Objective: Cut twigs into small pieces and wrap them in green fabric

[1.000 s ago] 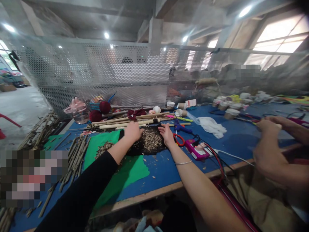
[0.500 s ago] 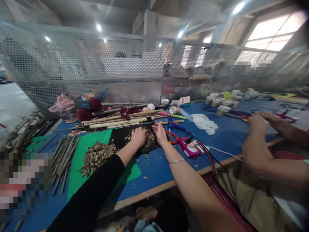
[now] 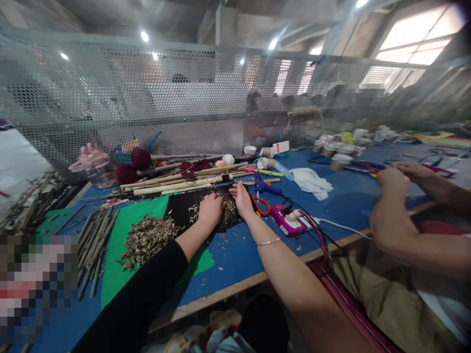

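My left hand lies palm down on a black cloth, its fingers bent over small dry husk-like flakes. Beside it my right hand stands on its edge at the cloth's right end, fingers stretched out. Between the two hands lie scattered flakes; neither hand visibly lifts anything. To the left a larger pile of brown dry flakes rests on green felt. Just right of my right hand is a blue glue gun.
A pink power strip with cables lies to the right. Bamboo sticks and dark red yarn balls lie behind, twigs at left. White cloth lies farther right. A co-worker's hands work at the right side.
The view has shifted slightly. My hands keep nearly the same place on the black cloth, with flakes still between them. Nothing has visibly been picked up or let go.
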`<state>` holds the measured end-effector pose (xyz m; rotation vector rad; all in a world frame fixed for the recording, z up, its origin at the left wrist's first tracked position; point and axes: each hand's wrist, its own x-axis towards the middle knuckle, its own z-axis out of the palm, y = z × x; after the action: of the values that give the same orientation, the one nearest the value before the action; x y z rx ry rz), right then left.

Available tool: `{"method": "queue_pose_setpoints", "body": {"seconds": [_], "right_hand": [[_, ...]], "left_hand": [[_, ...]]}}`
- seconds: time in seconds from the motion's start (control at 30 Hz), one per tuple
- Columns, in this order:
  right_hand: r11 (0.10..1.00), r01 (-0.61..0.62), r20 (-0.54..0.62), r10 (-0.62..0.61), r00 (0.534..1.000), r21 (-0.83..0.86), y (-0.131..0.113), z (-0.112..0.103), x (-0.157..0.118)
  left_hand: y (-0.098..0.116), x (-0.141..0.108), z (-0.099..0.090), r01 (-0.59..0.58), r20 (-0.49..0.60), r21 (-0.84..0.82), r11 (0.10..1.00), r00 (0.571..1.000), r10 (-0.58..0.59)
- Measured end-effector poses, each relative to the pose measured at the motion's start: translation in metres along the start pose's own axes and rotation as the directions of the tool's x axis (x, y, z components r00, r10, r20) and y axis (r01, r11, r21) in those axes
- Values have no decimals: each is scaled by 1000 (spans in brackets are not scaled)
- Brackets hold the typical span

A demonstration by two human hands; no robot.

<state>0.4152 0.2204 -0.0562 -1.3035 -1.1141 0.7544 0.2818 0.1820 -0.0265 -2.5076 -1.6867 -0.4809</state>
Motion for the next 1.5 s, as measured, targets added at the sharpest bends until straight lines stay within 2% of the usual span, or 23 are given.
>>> {"method": "queue_pose_setpoints", "body": {"seconds": [0.1,0.3,0.4,0.5,0.57,0.67,0.77,0.83,0.87,0.93,1.0,1.07,1.13,1.17,1.3,1.4,1.5], "right_hand": [[1000,22,12,-22,1000,-15,-1,0,-1],[998,51,28,-50,998,-41,-5,0,-4],[996,61,28,-59,998,-63,-4,1,-4],[994,75,40,-72,997,-76,-2,1,-4],[993,83,51,-79,996,-81,-1,1,-4],[987,105,65,-98,993,-119,-3,0,-7],[962,193,115,-173,978,-194,-10,-2,-16],[920,301,182,-261,948,-251,-20,0,-25],[891,360,221,-305,926,-279,-26,2,-30],[822,465,310,-371,875,-328,-38,12,-42],[757,556,430,-400,810,-344,-51,26,-57],[699,642,571,-401,717,-315,-64,41,-72],[660,701,670,-393,630,-271,-75,55,-85],[653,712,692,-388,609,-260,-80,61,-89],[635,718,750,-319,580,-285,-90,86,-87],[582,766,826,-266,497,-274,-86,111,-77],[544,794,859,-237,455,-271,-80,133,-73]], "left_hand": [[-3,5,0,28,28,-41,999,999,-27],[-20,23,-7,174,65,-201,964,984,-165],[-27,28,-20,202,36,-243,949,979,-200],[-36,25,-42,219,-16,-289,932,972,-234],[-46,13,-62,232,-64,-359,904,960,-272],[-69,-24,-93,236,-154,-553,799,914,-376],[-98,-73,-111,286,-277,-528,800,832,-481],[-115,-100,-111,318,-380,-455,832,776,-504],[-122,-110,-107,322,-406,-415,851,771,-490],[-132,-122,-95,306,-403,-334,892,809,-428],[-135,-126,-84,257,-343,-254,932,877,-335],[-135,-127,-77,206,-274,-182,962,929,-250],[-134,-127,-75,187,-221,-140,972,951,-214],[-133,-127,-75,189,-201,-135,973,956,-214],[-134,-132,-78,219,-158,-185,958,956,-249],[-138,-134,-79,231,-159,-274,934,947,-281],[-144,-136,-78,227,-202,-384,895,925,-322]]}}
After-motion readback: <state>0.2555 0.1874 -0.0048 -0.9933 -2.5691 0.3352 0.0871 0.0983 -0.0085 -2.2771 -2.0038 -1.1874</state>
